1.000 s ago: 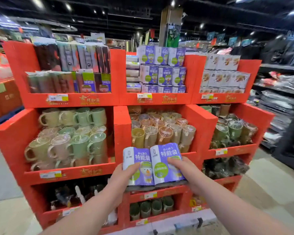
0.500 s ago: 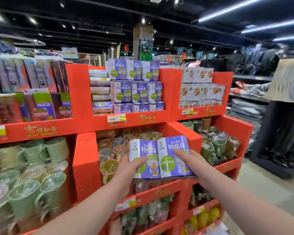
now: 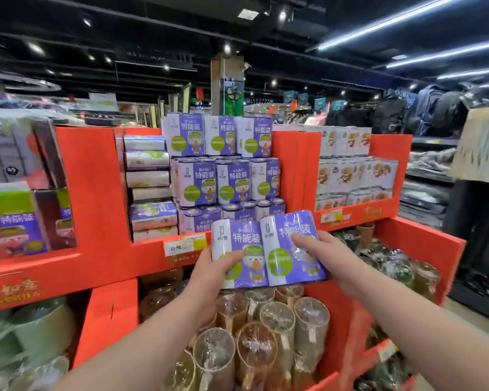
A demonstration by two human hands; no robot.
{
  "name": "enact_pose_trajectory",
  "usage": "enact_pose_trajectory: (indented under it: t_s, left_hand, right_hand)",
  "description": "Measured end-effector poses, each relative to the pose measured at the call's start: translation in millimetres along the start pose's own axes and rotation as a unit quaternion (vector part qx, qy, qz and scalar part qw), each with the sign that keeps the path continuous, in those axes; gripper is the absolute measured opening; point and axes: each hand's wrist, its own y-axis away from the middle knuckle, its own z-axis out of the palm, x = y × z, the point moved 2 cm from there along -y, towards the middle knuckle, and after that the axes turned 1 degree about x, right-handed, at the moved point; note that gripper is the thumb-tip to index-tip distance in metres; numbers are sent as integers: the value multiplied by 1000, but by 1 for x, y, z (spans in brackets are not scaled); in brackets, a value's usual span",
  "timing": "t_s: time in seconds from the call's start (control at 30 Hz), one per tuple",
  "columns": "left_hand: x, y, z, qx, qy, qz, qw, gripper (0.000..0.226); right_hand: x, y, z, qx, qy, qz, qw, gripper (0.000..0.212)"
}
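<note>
Starting at the far left, green mugs point(image 3: 40, 331) sit in the lower bay of the red display stand point(image 3: 96, 193). Purple and green side packs point(image 3: 17, 221) stand in the bay above them. A yellow and white price label point(image 3: 185, 245) is fixed to the lip of the middle shelf.

Just right of the label, the left hand point(image 3: 209, 277) grips the lower left edge of the twin-roll pack point(image 3: 266, 249). Its thumb lies across the front face; its fingers are hidden behind the pack.

The twin-roll pack is held in the air, nearly upright and tilted slightly, in front of the middle shelf lip. It is directly above the wrapped glass mugs point(image 3: 266, 334) and just below the stacked packs point(image 3: 223, 176) of the same purple print. No contact with the shelf can be confirmed.

The right hand point(image 3: 331, 258) clasps the right roll, with its fingers curled over the front face and round the right side. Its thumb cannot be made out.

Further right, white boxes point(image 3: 356, 173) fill the upper right bay. Dark garments point(image 3: 435, 114) hang beyond the stand at the far right.
</note>
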Motion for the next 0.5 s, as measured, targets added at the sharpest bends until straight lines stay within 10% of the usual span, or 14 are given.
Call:
enact_pose_trajectory:
  t_s: [0.37,0.5]
  left_hand:
    - [69,-75,-25,108,20,87,990,41]
    - [98,-93,-28,148,-4,124,981,69]
  right_hand:
    - [-120,-157,37,-64,72,-166,981,4]
    - [-166,-210,50,-53,146,-220,963,47]
